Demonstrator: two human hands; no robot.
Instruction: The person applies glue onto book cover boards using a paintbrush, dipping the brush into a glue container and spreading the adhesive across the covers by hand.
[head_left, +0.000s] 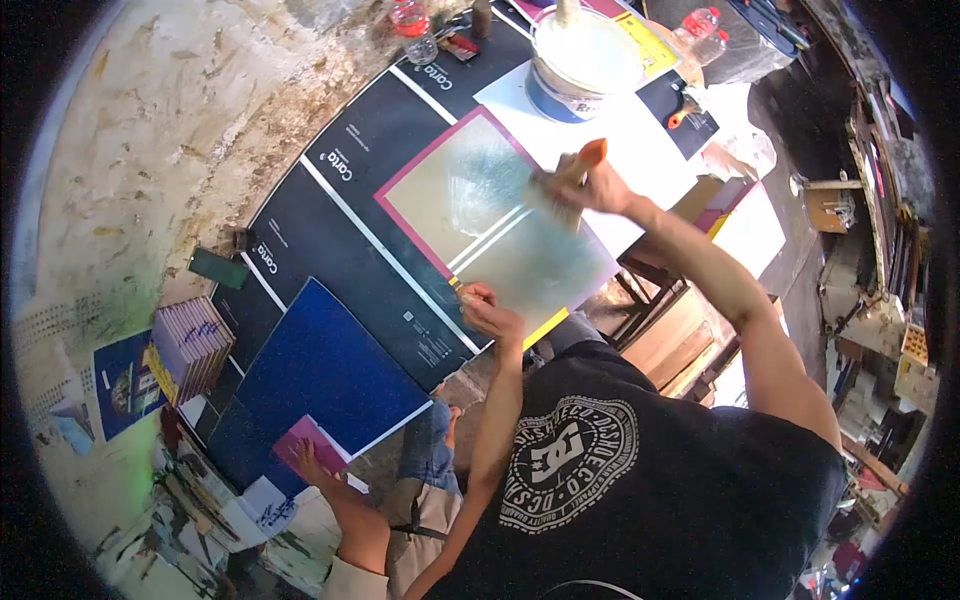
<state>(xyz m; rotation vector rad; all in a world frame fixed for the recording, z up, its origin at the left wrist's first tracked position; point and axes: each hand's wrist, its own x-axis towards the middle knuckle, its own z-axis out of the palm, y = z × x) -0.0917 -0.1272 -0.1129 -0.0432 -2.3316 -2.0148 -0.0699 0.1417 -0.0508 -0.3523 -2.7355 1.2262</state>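
Room for a hand is left along the black covering [365,265] between the pink-edged sheet [420,190] and the blue panel [325,365]. The sheet's upper right side is blocked by the right hand [595,192] and brush [555,198], its lower edge by the left hand [485,310]. Access past its top corner is hindered by the paint bucket [580,65]. The blue panel's lower end is obstructed by another person's hand [308,460], its left side crowded by the stacked blocks [195,345].
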